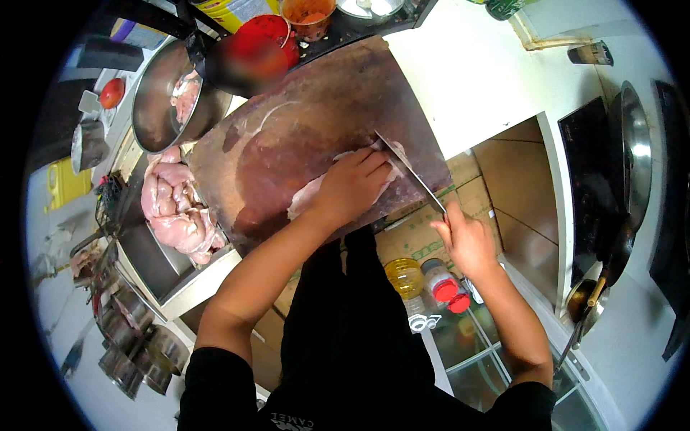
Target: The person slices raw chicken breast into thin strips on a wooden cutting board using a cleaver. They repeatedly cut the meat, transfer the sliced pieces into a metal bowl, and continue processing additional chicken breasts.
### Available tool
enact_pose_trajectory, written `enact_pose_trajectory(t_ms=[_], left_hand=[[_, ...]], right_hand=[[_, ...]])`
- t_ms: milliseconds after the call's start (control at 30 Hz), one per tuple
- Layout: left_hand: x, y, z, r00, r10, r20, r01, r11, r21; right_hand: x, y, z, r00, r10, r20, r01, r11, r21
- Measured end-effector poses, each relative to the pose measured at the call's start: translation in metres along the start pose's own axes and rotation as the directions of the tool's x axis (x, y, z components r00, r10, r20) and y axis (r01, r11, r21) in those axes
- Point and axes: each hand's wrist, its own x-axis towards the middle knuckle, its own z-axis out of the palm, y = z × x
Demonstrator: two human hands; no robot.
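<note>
A large brown cutting board point(318, 124) lies before me with a pale slab of raw meat point(307, 196), likely chicken breast, near its front edge. My left hand point(356, 180) rests over the slab and holds it down, hiding its middle. In my right hand point(466, 240) is the handle of a knife point(412, 172) with a broad metal blade. The blade slants across the right end of the meat, close to my left fingertips. How deep the edge sits in the meat cannot be made out.
More raw chicken point(180, 210) is heaped left of the board, by the sink edge. A steel bowl point(161, 97) with meat pieces stands behind it. Red tubs point(267, 35) are at the back. To the right are a black cooktop point(585, 178) and a wok point(636, 156). Red-lidded jars point(444, 290) stand below.
</note>
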Motion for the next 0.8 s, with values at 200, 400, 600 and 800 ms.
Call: enact_pose_trajectory(t_ms=[200, 400, 600, 800], left_hand=[[-0.004, 0.003, -0.013, 0.999, -0.010, -0.053, 0.011, 1.000, 0.017], [-0.006, -0.001, -0.009, 1.000, -0.014, 0.003, 0.014, 1.000, -0.028], [-0.009, 0.000, -0.014, 0.997, -0.074, -0.013, 0.071, 0.990, -0.123], [-0.018, -0.002, -0.009, 0.998, -0.060, -0.028, 0.057, 0.994, -0.095]], right_hand=[[-0.032, 0.000, -0.036, 0.990, 0.066, 0.124, -0.061, 0.997, -0.041], [0.024, -0.017, 0.002, 1.000, -0.024, 0.006, 0.024, 1.000, 0.018], [-0.027, 0.000, -0.022, 0.985, 0.105, 0.140, -0.102, 0.994, -0.027], [0.008, -0.019, -0.006, 0.994, 0.035, 0.102, -0.030, 0.998, -0.052]])
